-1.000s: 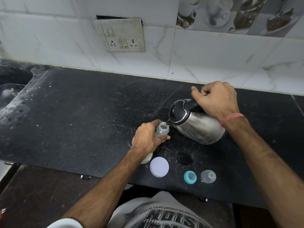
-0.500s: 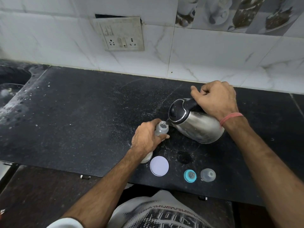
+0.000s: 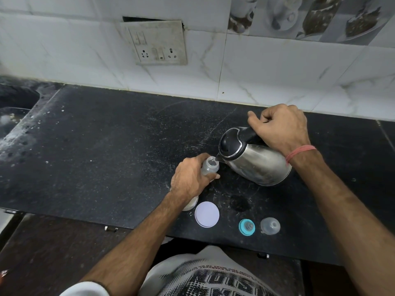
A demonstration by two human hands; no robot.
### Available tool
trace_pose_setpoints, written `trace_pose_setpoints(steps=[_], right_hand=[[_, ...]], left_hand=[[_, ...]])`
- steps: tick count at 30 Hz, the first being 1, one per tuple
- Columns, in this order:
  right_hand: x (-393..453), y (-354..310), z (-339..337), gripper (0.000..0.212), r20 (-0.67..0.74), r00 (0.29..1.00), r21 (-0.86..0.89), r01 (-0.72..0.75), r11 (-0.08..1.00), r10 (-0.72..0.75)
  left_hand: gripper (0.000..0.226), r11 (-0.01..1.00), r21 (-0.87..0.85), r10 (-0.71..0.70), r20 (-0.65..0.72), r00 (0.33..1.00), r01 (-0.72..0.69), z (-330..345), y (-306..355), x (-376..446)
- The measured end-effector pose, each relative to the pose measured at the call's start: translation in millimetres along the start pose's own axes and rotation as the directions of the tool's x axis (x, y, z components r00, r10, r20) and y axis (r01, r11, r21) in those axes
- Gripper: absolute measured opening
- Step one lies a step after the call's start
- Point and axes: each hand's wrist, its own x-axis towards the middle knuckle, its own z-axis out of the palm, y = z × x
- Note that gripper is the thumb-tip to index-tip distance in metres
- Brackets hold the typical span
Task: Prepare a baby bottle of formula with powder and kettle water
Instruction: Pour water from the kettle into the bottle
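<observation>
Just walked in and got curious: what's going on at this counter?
A person is filling a baby bottle from a steel kettle. The left hand grips the bottle, tilted over the black counter, while the right hand tips the kettle by its handle so the spout meets the bottle's mouth. Near the front edge lie a white lid, a teal ring and a clear cap, all still off.

Left hand [image 3: 190, 178] curled in a grip low and forward; right hand [image 3: 280, 129] fisted higher, wrist bent
</observation>
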Motion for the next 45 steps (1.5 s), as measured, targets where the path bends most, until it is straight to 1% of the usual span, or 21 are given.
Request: trace_pose_setpoints(steps=[7,18,45], right_hand=[[0.4,-1.0,-0.8,0.066,0.012,1.000,-0.007,-0.004,1.000,0.004],[1.2,-2.6,-1.2,0.065,0.006,1.000,-0.026,0.002,1.000,-0.002],[0.8,-1.0,-0.8,0.066,0.001,1.000,0.004,0.021,1.000,-0.021]], left_hand=[[0.052,1.000,-0.010,-0.010,0.011,1.000,0.010,-0.6,0.2,0.5],[0.052,1.000,0.004,-0.007,-0.009,1.000,0.007,-1.4,1.4,-0.7],[0.052,1.000,-0.006,0.003,-0.021,1.000,-0.003,-2.6,2.6,-1.3]])
